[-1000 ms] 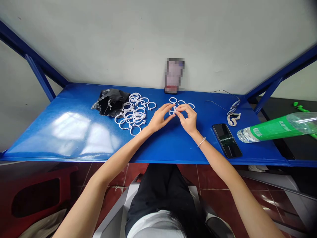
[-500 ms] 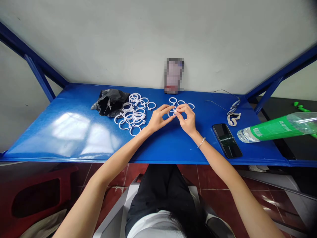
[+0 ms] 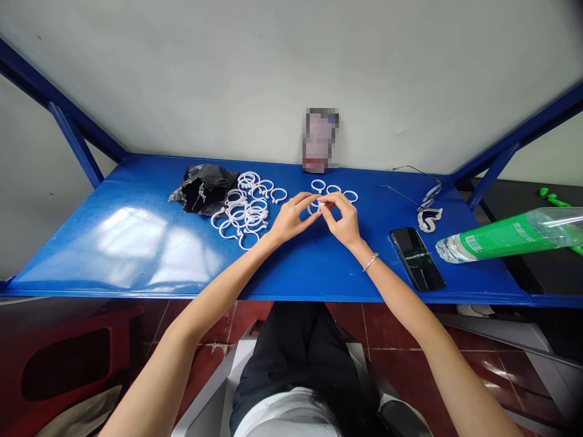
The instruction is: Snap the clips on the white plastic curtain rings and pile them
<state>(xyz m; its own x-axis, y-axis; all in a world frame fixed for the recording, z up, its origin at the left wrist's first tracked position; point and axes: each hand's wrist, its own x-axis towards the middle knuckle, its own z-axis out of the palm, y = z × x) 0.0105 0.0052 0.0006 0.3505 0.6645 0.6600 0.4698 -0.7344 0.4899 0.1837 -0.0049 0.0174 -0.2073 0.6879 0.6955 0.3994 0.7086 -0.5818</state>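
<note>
My left hand and my right hand meet over the middle of the blue table. Both pinch one small white plastic ring between thumb and fingers, just above the tabletop. A heap of several white rings lies to the left of my left hand. A few separate rings lie in a row just beyond my fingers. A thin bracelet sits on my right wrist.
A crumpled black plastic bag lies left of the ring heap. A dark phone lies at the right, with glasses behind it and a green-labelled water bottle on its side. A blurred upright object leans against the wall.
Both hands stay in place on the ring; the fingers have shifted slightly, drawing closer together over it.
</note>
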